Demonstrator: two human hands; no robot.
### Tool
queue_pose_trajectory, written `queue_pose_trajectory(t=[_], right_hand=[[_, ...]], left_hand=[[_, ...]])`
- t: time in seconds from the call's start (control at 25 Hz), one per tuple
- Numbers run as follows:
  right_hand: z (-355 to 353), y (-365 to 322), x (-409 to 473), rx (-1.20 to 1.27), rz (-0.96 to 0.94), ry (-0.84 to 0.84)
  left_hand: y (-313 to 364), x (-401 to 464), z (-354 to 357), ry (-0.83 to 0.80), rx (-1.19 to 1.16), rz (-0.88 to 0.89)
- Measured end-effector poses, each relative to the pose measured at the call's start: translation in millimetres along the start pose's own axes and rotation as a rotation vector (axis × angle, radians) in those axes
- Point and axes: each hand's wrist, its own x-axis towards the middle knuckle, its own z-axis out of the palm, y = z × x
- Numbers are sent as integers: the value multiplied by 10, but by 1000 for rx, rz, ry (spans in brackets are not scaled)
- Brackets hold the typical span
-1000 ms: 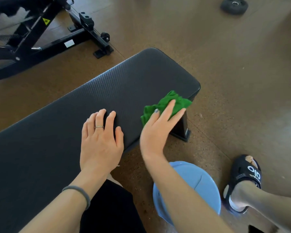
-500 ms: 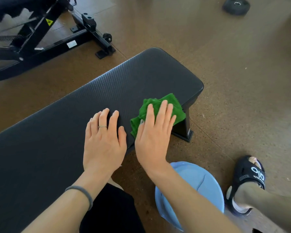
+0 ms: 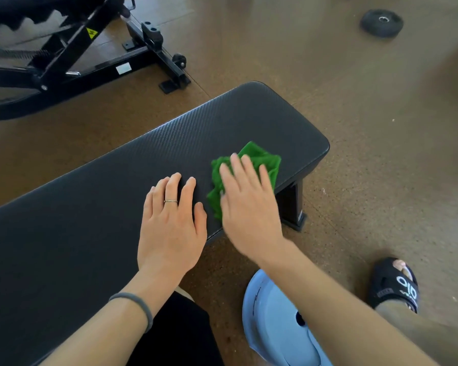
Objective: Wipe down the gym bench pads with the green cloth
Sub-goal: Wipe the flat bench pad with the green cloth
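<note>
While the right hand (image 3: 249, 204) pressed the green cloth (image 3: 259, 159) flat against the black bench pad (image 3: 90, 202), its fingers lay straight and slightly apart on top of the bunched fabric, pushing rather than gripping. That cloth sat near the right end of the pad, close to the near edge, just right of the left hand (image 3: 169, 223). This left hand rested palm down on the pad with its fingers straight and a little spread, a ring (image 3: 170, 201) on one of them, seemingly steadying the person. To do the wipe well, I judged the palm should keep even pressure so the crumpled cloth did not roll up, and the strokes should overlap and run out to the rounded right end and the far edge, which looked not yet covered. The bracing hand would need to shift left before the stretch beneath it could be reached.

Much stayed out of view. The pad ran off the left edge, so its length could not be told. Part of the cloth lay under the right hand, and that hand was blurred. Only one bench foot (image 3: 294, 207) showed under the right end. A light blue basin (image 3: 275, 326) on the brown floor (image 3: 381, 128) was partly behind the forearm, so any contents could not be made out. An adjustable bench frame (image 3: 72, 59) at far left was cut off, and a small weight plate (image 3: 381, 22) lay far right
</note>
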Motion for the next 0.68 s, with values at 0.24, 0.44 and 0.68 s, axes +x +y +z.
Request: queue_pose_trajectory(t=[0.24, 0.44, 0.68], right_hand=[[-114, 718, 925, -60, 3, -98], [-7, 114, 466, -61, -36, -58], [-37, 277, 868, -34, -233, -160]], left_hand=[[-15, 16, 9, 3, 21, 7], [2, -3, 11, 4, 11, 2], [-17, 8, 16, -17, 16, 1]])
